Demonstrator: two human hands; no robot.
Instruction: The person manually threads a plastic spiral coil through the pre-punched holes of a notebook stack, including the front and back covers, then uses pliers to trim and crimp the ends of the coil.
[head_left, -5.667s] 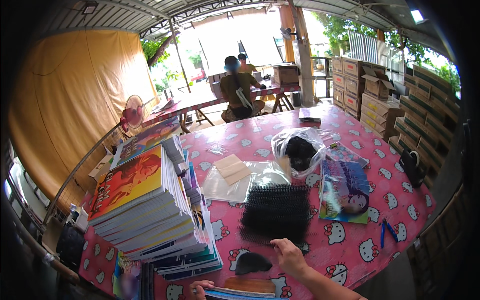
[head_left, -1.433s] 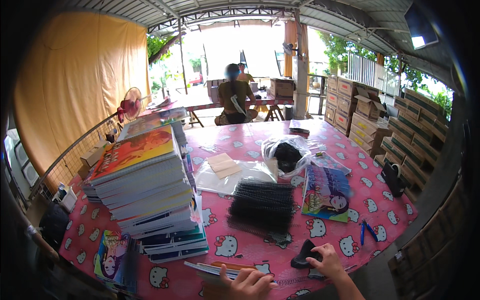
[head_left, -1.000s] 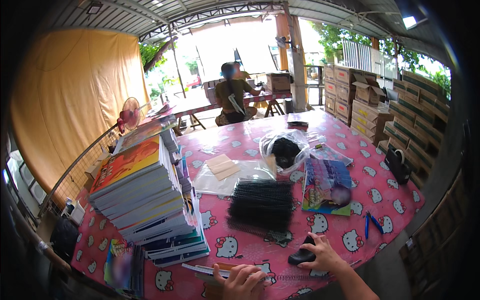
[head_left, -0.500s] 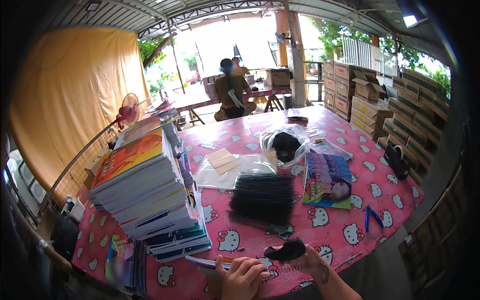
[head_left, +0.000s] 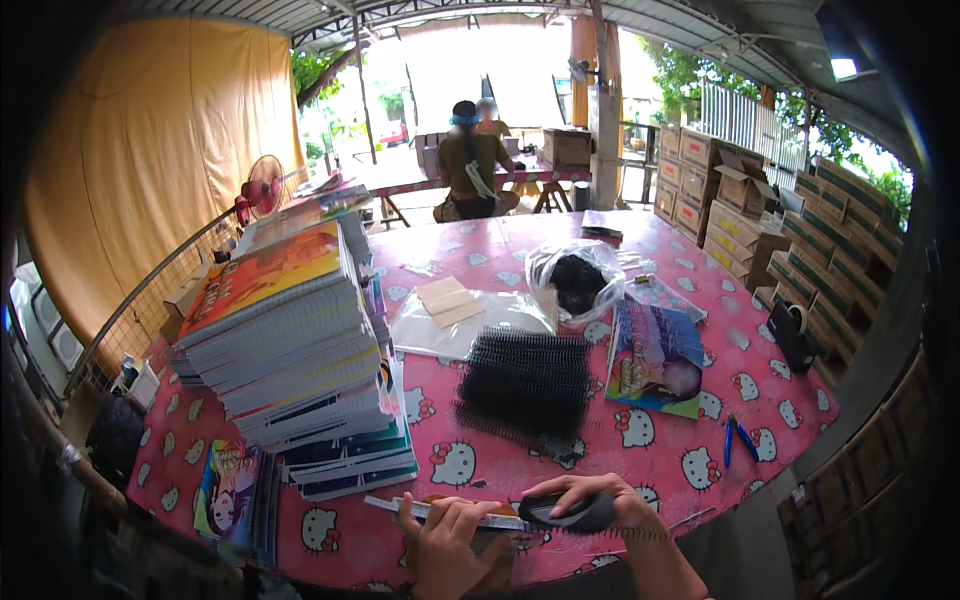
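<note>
Near the front edge of the table, my left hand (head_left: 450, 545) is closed on a thin booklet (head_left: 385, 503), its fingers over the top. My right hand (head_left: 615, 497) grips a smooth black rounded object (head_left: 570, 513), shaped somewhat like a computer mouse; its exact kind is unclear. This object rests at the right end of the booklet. A dark spiral binding coil (head_left: 645, 534) stretches from there to the right, below my right hand. A heap of black binding coils (head_left: 525, 385) lies just beyond my hands.
Left stands a tall stack of booklets (head_left: 290, 350), with more bound booklets (head_left: 230, 490) beside it. Bound booklets (head_left: 655, 360), blue-handled pliers (head_left: 740, 440) and a plastic bag (head_left: 607, 262) with black contents lie on the table. Cartons (head_left: 745, 235) and two people (head_left: 470, 160) are farther back.
My right hand has turned over and moved slightly left, bringing the black object against the booklet's end. My left hand has shifted slightly left. The whole view has shifted a little.
</note>
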